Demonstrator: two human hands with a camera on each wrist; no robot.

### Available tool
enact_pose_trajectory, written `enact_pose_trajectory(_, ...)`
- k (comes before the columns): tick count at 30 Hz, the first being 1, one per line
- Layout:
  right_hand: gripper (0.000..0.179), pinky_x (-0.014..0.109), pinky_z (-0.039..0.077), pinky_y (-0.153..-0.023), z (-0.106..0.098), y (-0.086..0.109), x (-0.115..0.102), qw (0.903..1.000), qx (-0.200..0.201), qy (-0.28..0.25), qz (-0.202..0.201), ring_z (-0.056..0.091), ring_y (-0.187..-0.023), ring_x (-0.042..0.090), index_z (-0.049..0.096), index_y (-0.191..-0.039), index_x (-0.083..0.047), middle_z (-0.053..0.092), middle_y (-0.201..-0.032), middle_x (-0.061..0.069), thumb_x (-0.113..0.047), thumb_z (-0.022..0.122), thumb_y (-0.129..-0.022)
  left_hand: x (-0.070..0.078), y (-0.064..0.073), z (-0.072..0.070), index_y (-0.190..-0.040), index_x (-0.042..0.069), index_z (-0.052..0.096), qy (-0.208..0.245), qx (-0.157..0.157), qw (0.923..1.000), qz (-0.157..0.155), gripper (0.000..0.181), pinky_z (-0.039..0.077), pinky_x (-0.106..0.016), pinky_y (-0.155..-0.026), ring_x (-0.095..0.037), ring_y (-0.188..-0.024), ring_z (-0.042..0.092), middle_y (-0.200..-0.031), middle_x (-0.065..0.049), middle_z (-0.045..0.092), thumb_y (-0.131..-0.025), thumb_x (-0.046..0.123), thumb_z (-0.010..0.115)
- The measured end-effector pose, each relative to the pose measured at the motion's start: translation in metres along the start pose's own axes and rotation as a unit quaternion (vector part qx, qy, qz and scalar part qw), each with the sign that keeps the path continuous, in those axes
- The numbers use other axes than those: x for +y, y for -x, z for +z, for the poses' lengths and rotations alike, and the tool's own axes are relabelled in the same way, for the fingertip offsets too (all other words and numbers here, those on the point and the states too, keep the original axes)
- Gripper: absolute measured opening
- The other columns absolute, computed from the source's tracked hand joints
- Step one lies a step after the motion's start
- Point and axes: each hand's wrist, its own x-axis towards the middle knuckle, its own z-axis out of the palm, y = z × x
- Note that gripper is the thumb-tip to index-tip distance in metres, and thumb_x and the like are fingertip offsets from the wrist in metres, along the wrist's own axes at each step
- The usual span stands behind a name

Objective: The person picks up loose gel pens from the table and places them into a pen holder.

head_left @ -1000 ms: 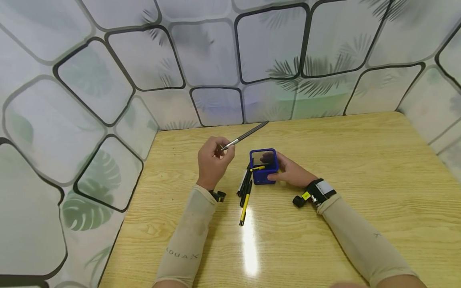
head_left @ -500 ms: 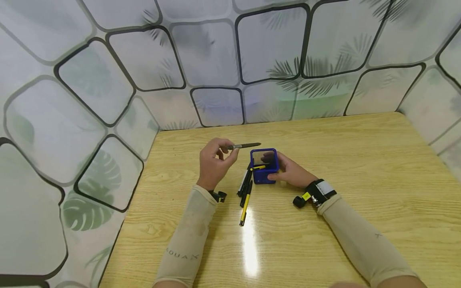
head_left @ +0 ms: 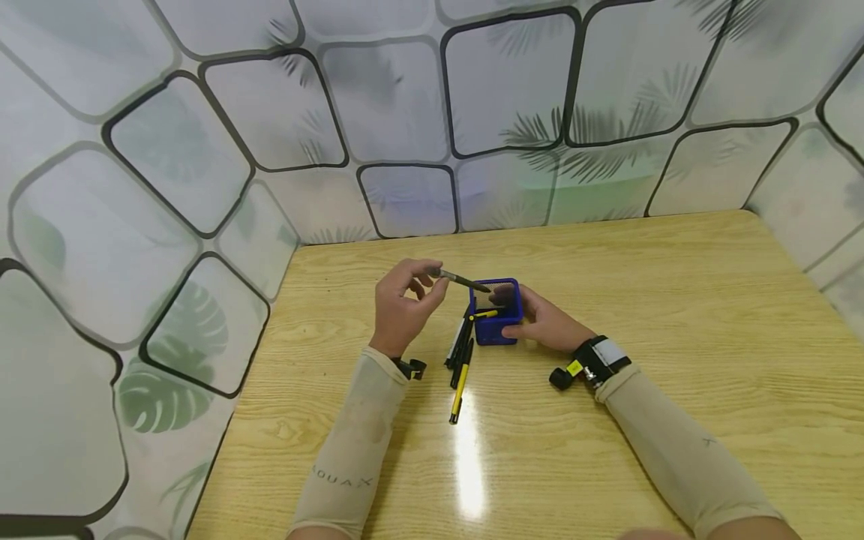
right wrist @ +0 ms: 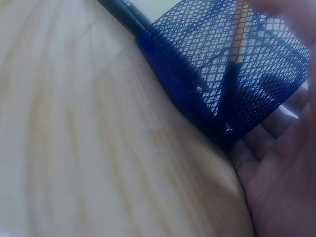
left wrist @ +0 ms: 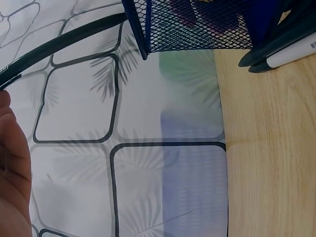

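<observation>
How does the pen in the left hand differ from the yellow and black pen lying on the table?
The grey pen is pinched in the left hand, raised off the table and pointed down at the blue mesh holder; the yellow and black pen lies flat on the wooden table, untouched. The grey pen is dark grey with a silver section; the other has a yellow barrel. Both are slim pens beside the holder.

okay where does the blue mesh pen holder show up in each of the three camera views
Head: the blue mesh pen holder stands mid-table, gripped by the right hand.
Left wrist: the holder fills the top edge.
Right wrist: the holder fills the upper right, against the palm.
Shared landmark: the dark pens lying beside it, also at the left wrist's upper right and the right wrist's top.
</observation>
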Motion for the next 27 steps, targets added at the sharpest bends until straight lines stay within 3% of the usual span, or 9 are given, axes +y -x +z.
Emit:
enact_pose_trajectory(8,0.080,0.061,0.018,-0.123,-0.0006,0.0008,0.0001,1.0000,-0.001,0.001,-0.002,0.029,-0.153,0.037,0.030,-0.160,-0.008,0.038,-0.162,0.015,-0.015,0.076,-0.096,-0.0020,-0.0006,-0.0002,-0.113,0.008,0.075,-0.009,-0.010,0.9999,0.001,0.022,0.053,-0.029,-0.060,-0.020,-0.080,0.065,-0.100,-0.008,0.071,-0.091,0.006,0.078)
enact_pose_trajectory(27,0.081,0.057,0.019,-0.124,-0.0004,0.0012,0.0000,0.9999,0.003,0.015,0.004,0.032,-0.152,0.032,0.031,-0.161,-0.012,0.040,-0.162,0.010,-0.020,0.077,-0.096,0.0001,-0.0012,0.0024,-0.113,0.008,0.074,-0.025,-0.028,0.9993,-0.003,0.017,0.052,-0.028,-0.060,-0.015,-0.077,0.064,-0.095,-0.005,0.069,-0.097,0.012,0.074)
